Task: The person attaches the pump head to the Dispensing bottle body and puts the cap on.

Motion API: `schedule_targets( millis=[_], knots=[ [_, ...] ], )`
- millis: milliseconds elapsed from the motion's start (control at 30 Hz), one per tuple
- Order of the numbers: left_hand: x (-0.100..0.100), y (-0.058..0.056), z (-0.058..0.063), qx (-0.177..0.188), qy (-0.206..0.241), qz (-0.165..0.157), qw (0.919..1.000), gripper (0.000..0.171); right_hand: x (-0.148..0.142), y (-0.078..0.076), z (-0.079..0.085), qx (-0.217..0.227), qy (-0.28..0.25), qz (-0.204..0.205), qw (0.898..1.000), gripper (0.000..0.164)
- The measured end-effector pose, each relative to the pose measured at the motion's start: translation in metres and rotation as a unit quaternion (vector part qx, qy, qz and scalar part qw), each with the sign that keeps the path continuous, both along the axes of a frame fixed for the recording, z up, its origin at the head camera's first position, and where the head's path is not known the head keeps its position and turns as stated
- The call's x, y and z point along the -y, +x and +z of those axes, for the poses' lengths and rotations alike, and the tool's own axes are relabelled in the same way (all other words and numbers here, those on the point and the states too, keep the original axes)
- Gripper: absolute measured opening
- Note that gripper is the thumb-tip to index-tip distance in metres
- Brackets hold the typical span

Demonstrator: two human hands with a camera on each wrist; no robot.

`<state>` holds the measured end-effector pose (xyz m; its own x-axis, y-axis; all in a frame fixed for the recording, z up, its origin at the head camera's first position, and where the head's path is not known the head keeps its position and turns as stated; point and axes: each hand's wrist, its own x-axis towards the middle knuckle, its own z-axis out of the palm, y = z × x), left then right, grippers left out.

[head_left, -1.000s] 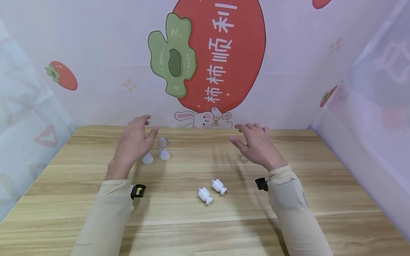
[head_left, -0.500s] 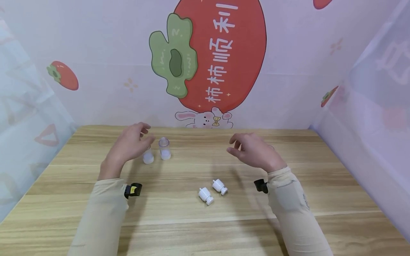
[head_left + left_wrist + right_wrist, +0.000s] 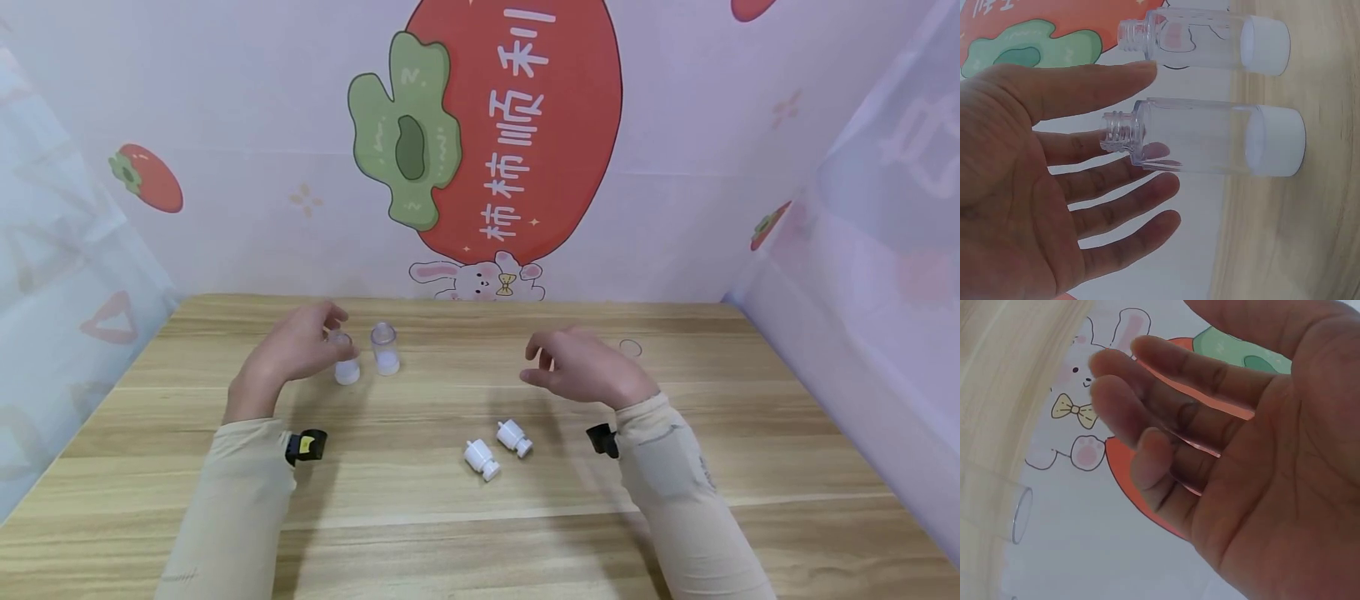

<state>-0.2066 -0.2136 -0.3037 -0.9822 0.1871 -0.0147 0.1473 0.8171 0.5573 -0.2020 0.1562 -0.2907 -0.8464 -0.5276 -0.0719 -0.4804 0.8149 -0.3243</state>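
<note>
Two clear bottles with screw necks and white bases stand upright at the back left. My left hand is at the left bottle, coming from its left. In the left wrist view the thumb and spread fingers lie on either side of that bottle's neck, without gripping it. Just to its right is the second bottle. My right hand hovers above the table with fingers loosely bent and nothing in them. Two white pump heads lie on their sides at the middle front.
Behind the right hand stands a clear tube-like piece, its round rim showing in the head view. The wooden table meets a printed cloth backdrop at its back edge, with cloth sides left and right.
My left hand has lowered towards the left bottle. The right hand has come down and slightly left, its fingers bending more and uncovering the clear rim behind it. Bottles and pump heads stay put.
</note>
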Motion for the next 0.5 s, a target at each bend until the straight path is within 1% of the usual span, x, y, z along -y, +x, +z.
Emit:
schedule_targets(
  millis=[133, 267, 400, 500],
  knots=[
    [0.002, -0.001, -0.002, 0.011, -0.014, -0.004, 0.9998, 0.060, 0.006, 0.001, -0.001, 0.036, 0.030, -0.003, 0.999, 0.030],
    [0.004, -0.002, -0.003, 0.021, -0.015, -0.002, 0.9997, 0.059, 0.009, 0.002, -0.004, 0.050, 0.049, 0.003, 0.998, 0.032],
    [0.004, -0.002, -0.004, 0.026, -0.010, 0.003, 0.9996, 0.053, 0.013, 0.001, -0.007, 0.066, 0.060, 0.007, 0.996, 0.033],
    [0.004, -0.003, -0.006, 0.026, -0.007, 0.004, 0.9996, 0.049, 0.017, 0.002, -0.010, 0.088, 0.066, 0.002, 0.994, 0.034]
  ],
)
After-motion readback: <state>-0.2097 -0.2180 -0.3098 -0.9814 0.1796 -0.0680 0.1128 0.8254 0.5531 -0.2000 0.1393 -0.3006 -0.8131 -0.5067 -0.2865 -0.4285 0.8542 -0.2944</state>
